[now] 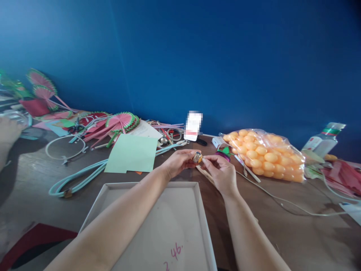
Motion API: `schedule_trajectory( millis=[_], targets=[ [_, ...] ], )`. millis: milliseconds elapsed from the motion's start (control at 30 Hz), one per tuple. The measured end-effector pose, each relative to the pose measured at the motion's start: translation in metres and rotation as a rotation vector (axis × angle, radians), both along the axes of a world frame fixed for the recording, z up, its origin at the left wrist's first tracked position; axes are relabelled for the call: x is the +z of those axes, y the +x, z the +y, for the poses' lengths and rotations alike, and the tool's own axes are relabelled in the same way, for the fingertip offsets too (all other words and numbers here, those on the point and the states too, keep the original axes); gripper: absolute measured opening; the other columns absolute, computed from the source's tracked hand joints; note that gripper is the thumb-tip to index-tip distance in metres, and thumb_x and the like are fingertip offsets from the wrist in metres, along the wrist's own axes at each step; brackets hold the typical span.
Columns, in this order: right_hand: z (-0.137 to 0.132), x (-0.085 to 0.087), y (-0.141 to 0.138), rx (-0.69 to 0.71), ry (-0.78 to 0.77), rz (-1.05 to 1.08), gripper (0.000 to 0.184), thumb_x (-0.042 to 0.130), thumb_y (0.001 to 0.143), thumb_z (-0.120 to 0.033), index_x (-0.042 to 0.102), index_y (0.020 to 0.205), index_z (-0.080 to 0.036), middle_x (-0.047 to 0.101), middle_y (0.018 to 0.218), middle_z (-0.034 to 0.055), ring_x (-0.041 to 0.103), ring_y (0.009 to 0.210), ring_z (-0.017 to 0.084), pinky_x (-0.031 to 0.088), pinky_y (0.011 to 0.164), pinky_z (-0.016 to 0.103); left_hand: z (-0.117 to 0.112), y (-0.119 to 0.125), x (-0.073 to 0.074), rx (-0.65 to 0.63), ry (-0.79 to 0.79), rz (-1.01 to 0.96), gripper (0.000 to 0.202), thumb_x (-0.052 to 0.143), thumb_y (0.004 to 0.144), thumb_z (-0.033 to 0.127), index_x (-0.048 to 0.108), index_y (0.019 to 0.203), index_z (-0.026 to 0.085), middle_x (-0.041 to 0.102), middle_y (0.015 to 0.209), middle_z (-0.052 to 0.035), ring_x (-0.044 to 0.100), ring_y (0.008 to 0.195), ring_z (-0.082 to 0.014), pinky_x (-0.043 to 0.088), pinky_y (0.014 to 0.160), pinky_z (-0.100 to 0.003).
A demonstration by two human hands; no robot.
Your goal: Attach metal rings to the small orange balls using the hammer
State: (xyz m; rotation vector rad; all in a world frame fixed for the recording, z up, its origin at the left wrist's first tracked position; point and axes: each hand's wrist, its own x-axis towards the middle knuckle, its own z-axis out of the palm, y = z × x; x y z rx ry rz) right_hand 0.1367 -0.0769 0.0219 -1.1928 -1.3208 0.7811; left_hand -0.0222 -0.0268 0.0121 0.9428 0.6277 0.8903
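L hand (178, 162): I'm pinching the small ball (197, 157) w/ thumb + fingertips, the other fingers curling in close.
R hand (222, 171): I'm gripping the same ball from the opposite side. Thumb + forefinger are closing on it and the rest are folding in.
Small ball: orange, w/ darker marks I can't make out. It's sitting between both hands, above the table (296, 233), just past the tray's far edge.
Tray (180, 222): white, shallow, lying under my forearms, w/ pink "46" on its floor.
Green sheet (132, 153): lying flat to the left of my L hand, beyond the tray's far-left corner.
Bag of balls (266, 155): clear plastic, full of orange balls. It's sitting to the right of my R hand, near but not touching.
Purple-green piece (224, 153): lying just behind my R hand, between it + the bag.
Sticks (205, 174): pale wood, poking out under my R hand.
White cable (282, 204): trailing across the table toward the right edge.
Teal tubing (76, 177): looping to the left of the tray.
Hoop (48, 146): white ring, lying beyond the tubing.
Paper fans (122, 121): pink/green, piling up along the blue wall.
Bottle (324, 141): clear w/ green band, leaning at far right behind the bag.
Other person's hand (8, 131): showing at the left edge, well apart from mine.
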Motion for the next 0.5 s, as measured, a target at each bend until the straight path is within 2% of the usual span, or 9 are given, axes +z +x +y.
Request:
schedule_trajectory(
  millis=[500],
  targets=[
    [-0.0001,-0.0020,-0.0009,0.010,0.022,-0.001,0.026,0.069,0.072,-0.042,0.068,0.083,-0.018,0.069,0.073,0.0033,0.066,0.063,0.016,0.059,0.060,0.032,0.0011,0.0001,-0.0021,-0.006,0.002,0.006,0.045,0.070,0.072,0.039,0.066,0.108,0.012,0.065,0.095,-0.0108,0.062,0.078,-0.0137,0.046,0.074,-0.026]
  ],
)
